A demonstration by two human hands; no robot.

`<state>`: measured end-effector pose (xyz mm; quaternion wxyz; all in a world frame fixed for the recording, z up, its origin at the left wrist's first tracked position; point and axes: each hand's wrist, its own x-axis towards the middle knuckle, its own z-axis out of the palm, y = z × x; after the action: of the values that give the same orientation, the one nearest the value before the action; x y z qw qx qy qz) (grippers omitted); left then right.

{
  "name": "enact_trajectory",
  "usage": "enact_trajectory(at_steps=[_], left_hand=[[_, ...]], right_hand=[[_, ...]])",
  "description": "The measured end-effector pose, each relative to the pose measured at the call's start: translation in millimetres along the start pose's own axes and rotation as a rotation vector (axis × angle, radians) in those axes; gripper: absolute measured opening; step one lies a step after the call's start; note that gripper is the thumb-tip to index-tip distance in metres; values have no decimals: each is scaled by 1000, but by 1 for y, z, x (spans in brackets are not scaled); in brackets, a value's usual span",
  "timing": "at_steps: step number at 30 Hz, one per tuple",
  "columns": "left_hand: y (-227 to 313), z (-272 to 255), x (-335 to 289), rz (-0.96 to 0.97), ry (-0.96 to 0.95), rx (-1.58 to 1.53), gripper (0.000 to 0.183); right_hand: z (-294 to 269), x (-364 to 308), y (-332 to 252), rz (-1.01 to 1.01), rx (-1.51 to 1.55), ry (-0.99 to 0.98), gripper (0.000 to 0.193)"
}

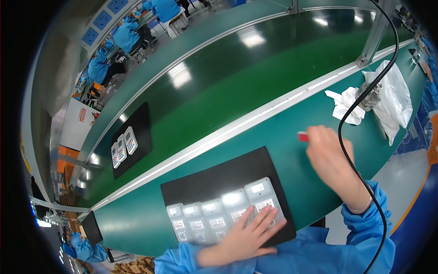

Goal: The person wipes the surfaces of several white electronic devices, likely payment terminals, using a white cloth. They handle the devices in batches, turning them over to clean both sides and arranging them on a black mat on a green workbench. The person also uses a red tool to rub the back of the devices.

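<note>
Left hand [248, 236] splayed on row of 5 devices [214, 214], right hand [329, 157] pinching red piece [303, 136]

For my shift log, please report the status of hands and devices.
Left hand spread over grey devices, lined up on black mat. Right hand pinching small red item. Black cable crosses view of right hand.

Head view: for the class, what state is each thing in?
five grey devices: side by side, labelled sides up
near black mat: flat beneath them
left hand: open, spread over the rightmost grey devices
red piece: partly hidden, held
right hand: closed on the red piece
three white devices: keypad sides up
far black mat: flat beneath those three
white cloth: crumpled
white plastic bag: crumpled
black cable: slack, curved
</note>
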<state>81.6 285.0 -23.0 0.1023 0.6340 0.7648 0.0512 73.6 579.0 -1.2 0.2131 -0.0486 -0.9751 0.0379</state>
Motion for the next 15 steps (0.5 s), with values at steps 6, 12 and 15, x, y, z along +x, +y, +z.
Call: enact_trajectory(at_steps=[6,12,15], left_hand=[[-4,-1,3,64,32,14,62],[-10,7,-1,62,-2,-4,60],[-14,12,-5,106,31,107,62]], right_hand=[[78,46,-32,-274,393,5,15],[104,57,-23,-156,615,100,27],[99,57,-23,-326,411,24,40]])
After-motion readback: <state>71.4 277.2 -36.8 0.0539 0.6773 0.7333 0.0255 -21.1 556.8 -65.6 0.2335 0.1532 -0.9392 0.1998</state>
